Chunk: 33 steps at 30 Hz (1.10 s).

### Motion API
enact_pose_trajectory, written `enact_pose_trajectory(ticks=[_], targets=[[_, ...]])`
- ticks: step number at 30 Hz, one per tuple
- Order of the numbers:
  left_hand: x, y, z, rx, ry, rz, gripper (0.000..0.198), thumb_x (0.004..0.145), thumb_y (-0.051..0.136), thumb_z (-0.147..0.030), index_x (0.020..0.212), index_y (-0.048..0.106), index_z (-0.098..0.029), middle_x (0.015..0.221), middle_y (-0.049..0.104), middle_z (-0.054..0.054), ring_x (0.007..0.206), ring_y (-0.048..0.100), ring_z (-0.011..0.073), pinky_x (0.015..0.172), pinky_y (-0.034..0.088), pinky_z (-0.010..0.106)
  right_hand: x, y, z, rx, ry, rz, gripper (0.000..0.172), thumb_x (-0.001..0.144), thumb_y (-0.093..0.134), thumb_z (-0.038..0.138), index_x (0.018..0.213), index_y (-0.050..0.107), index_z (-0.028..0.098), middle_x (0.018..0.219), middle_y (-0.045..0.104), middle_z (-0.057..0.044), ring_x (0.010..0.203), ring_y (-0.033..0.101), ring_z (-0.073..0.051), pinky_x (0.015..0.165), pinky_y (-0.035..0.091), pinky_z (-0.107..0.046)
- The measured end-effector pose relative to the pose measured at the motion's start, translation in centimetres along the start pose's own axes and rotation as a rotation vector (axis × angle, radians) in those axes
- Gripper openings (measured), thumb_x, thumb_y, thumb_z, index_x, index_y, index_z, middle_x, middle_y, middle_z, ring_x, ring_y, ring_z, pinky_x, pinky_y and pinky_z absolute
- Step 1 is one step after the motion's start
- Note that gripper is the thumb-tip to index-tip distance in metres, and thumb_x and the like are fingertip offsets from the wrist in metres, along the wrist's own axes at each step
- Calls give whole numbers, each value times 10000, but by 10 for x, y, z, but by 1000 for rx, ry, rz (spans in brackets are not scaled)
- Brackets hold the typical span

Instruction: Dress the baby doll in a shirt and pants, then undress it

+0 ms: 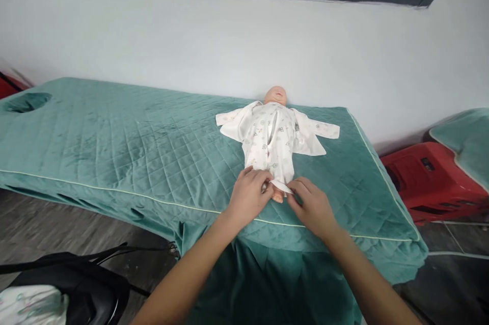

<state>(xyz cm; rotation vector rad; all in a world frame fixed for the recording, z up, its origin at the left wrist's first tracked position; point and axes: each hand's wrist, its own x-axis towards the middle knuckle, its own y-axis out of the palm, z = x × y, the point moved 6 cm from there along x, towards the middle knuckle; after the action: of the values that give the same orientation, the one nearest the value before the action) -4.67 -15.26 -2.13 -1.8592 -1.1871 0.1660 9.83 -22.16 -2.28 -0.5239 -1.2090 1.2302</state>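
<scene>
A baby doll [275, 95] lies on its back on a teal quilted bed [133, 146], head toward the wall. It wears a white printed sleepsuit [269, 139] with the sleeves spread out to both sides. My left hand [250, 193] pinches the left side of the suit's bottom hem. My right hand [311, 205] pinches the right side of the same hem. A bare doll foot [278, 196] shows between my hands.
The bed has a face hole [26, 102] at its far left end and white piping along its front edge. A red plastic stool [430, 177] stands at the right beside another teal cushion [464, 139]. A black chair [72, 279] with cloth on it sits at lower left.
</scene>
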Motion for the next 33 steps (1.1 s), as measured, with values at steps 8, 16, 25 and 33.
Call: enact_pose_trajectory(ticks=[8,16,25,33], targets=[[-19,-8,-8,243,146,-67,146,938,508,-168,1003,622,-231,865,722,6,873,679,184,1130,388,471,-8,19,-1,-162,147,122,125,930,510,141,851,540,234,808,627,-7,723,622,-188,566,344,-289],[-44,-13,-11,282,216,-161,197,911,525,-117,1034,634,-226,941,726,22,914,657,185,1099,417,461,-23,-7,19,-203,3,54,102,914,516,135,954,564,216,803,634,-2,699,618,-172,600,381,-292],[-63,-12,7,140,242,-216,311,887,577,-84,1177,594,-197,1084,635,85,1058,581,224,969,514,430,-35,15,-9,-200,64,341,83,968,528,169,1004,565,234,887,658,13,700,646,-168,590,422,-298],[-65,-6,41,-2,63,-105,449,858,488,14,1244,550,-206,1228,563,95,1143,539,211,970,519,386,-8,5,21,-58,-89,68,282,967,573,242,1242,532,193,1340,574,-130,1254,536,-269,1025,479,-427]])
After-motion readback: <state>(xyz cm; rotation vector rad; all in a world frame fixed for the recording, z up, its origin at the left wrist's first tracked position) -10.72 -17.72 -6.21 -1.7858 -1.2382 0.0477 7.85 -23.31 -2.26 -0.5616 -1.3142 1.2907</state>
